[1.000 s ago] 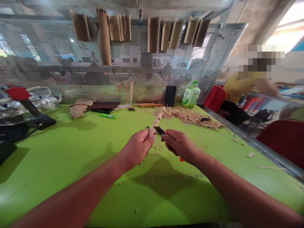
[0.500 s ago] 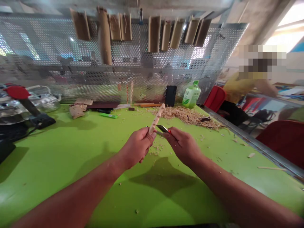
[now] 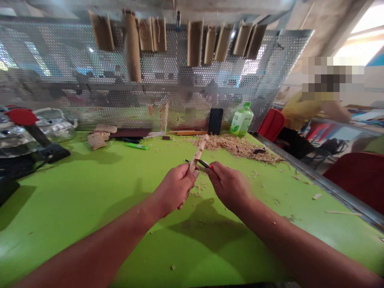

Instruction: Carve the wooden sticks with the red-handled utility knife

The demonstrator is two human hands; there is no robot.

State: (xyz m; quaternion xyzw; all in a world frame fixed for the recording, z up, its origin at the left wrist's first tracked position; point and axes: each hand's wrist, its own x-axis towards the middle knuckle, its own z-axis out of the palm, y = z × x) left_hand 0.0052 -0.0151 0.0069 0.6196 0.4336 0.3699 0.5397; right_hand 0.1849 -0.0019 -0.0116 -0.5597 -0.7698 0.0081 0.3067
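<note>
Centrally, above the green worktop [image 3: 90, 200], the left hand [image 3: 177, 187] has its grip closed around the lower end of a pale carved stick [image 3: 200, 151], which slants up and away to the right, its upper part notched. The right hand [image 3: 231, 185] has its grip wrapped around a knife [image 3: 204, 163]; a bit of orange-red shows by the thumb, and most of the handle is hidden. The dark blade points left and meets the stick just above the left thumb, though whether it bites into the wood I cannot tell. A small dark tip [image 3: 186, 161] pokes out left of the stick, its owner unclear.

Small chips lie on the worktop below the hands. Beyond the stick spreads a heap of wood shavings [image 3: 240, 148], with a green-capped bottle [image 3: 241, 120] and an upright black slab [image 3: 215, 121] behind it. Further left, a thin twisted carving [image 3: 166, 119] stands upright near a bright green object [image 3: 137, 146] lying flat.
</note>
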